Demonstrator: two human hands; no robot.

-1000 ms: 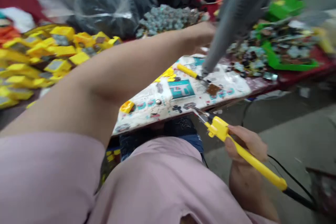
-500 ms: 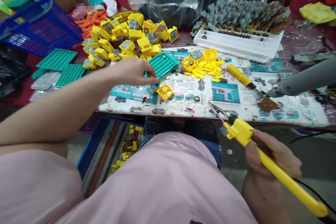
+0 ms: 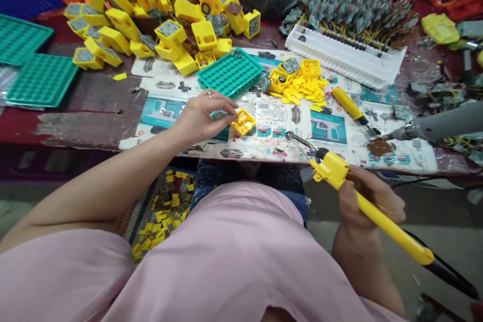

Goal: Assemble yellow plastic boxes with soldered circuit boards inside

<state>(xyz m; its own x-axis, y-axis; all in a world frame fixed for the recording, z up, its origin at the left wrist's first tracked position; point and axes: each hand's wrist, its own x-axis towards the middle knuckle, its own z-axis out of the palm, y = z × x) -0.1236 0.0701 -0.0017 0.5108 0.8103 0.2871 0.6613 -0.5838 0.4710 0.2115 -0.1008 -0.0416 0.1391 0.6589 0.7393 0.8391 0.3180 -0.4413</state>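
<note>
My left hand (image 3: 207,115) is at the left edge of an open yellow plastic case (image 3: 243,122), thumb and fingertips closed on its corner. Just behind that hand lies a green pitted tray (image 3: 230,71) with a few tiny parts on it. My right hand (image 3: 372,196) is wrapped round a yellow soldering iron (image 3: 392,224). The iron's metal tip points left and meets a small round part (image 3: 289,135) on the printed cardboard; whether they touch I cannot tell. A circuit board, partly hidden, is beside the left fingers.
Yellow cases (image 3: 173,35) are heaped at the back left, beside more green trays (image 3: 43,80). Loose yellow pieces (image 3: 305,88) lie mid-table. A white rack (image 3: 339,63) of wired boards stands behind. At right, a grey iron (image 3: 445,122) reaches in near a yellow-handled tool (image 3: 346,103).
My left hand has moved from the green tray's edge to the yellow case. My right hand has brought the soldering iron's tip left to the round part. The view has shifted.
</note>
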